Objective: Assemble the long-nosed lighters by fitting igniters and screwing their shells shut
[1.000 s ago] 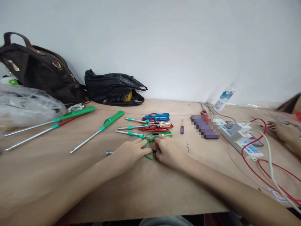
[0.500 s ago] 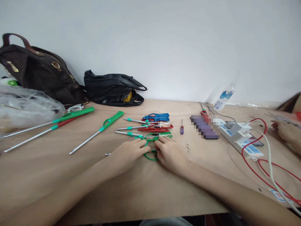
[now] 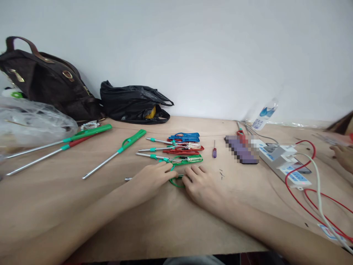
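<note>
A long-necked lighter with a green handle (image 3: 175, 182) lies on the table under both hands, its metal tip poking out left of my wrist. My left hand (image 3: 157, 175) is closed on its neck end, thumb and fingers near the green loop. At the handle end, my right hand (image 3: 198, 181) curls its fingers over it and hides most of that part. Just beyond lie opened lighters with wires and clear tanks: one with a green shell (image 3: 197, 159) and others by red shells (image 3: 183, 151). Blue handle shells (image 3: 184, 137) lie behind them.
A small screwdriver (image 3: 214, 150), tiny black bits (image 3: 221, 174) and a purple phone (image 3: 242, 150) lie to the right, before a power strip (image 3: 281, 165) with red and white cables. Assembled lighters (image 3: 116, 152) lie left, near bags (image 3: 135, 103). Another person's hand (image 3: 343, 156) is far right.
My right hand has shifted slightly toward me and right, uncovering more of the clear tank beyond it. My left hand stays on the lighter. The other person's hand has moved right.
</note>
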Tool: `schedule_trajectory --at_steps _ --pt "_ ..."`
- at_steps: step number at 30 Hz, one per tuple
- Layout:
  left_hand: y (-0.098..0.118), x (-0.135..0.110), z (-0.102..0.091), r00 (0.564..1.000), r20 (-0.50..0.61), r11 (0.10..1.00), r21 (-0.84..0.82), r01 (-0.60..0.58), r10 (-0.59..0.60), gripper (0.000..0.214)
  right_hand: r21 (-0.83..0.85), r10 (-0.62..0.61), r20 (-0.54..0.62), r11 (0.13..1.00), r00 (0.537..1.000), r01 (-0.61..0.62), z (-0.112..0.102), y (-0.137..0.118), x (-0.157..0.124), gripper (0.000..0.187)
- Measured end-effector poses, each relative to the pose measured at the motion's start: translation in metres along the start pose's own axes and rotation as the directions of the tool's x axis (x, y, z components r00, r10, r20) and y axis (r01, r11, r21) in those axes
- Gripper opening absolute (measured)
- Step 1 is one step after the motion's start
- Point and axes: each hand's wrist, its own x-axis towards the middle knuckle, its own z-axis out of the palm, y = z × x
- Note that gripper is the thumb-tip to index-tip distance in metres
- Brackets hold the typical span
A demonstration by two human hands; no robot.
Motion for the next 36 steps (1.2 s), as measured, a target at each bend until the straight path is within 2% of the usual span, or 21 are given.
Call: schedule_trajectory --at_steps 3,6,12,15,23,26,36 --pt "0.001 0.000 -0.002 0.999 0.033 1.000 0.015 0.011 -0.012 0.034 -0.026 -0.041 -0.021 0.999 0.999 0.040 0.003 -0.002 -0.007 0.020" --pt "0.002 0.000 -0.002 0.999 0.039 1.000 0.015 0.016 -0.017 0.035 0.008 -0.032 -0.013 0.999 0.999 0.032 0.006 -0.002 -0.011 0.022" --pt "0.002 0.000 0.001 1.000 0.009 1.000 0.010 0.019 -0.019 0.038 0.252 0.100 0.012 0.963 0.995 -0.099 0.002 0.008 -0.010 0.017" --pt "0.002 0.000 0.002 1.000 0.004 1.000 0.018 0.009 -0.009 0.035 0.322 0.131 0.031 0.937 0.991 -0.134 0.001 0.010 -0.009 0.016" --pt "0.004 0.001 0.000 0.998 0.049 0.998 0.056 0.034 -0.037 0.050 0.305 0.113 -0.006 0.946 0.994 -0.106 0.005 0.006 -0.011 0.020" --pt "0.002 0.001 0.002 0.999 0.032 0.999 0.037 0.021 -0.022 0.052 0.291 0.113 -0.012 0.951 0.994 -0.105 0.005 0.006 -0.011 0.020" --pt "-0.004 0.002 0.012 0.999 0.036 0.999 0.053 0.007 -0.009 0.044 0.255 0.094 -0.053 0.964 0.994 -0.078 0.006 0.007 -0.010 0.020"
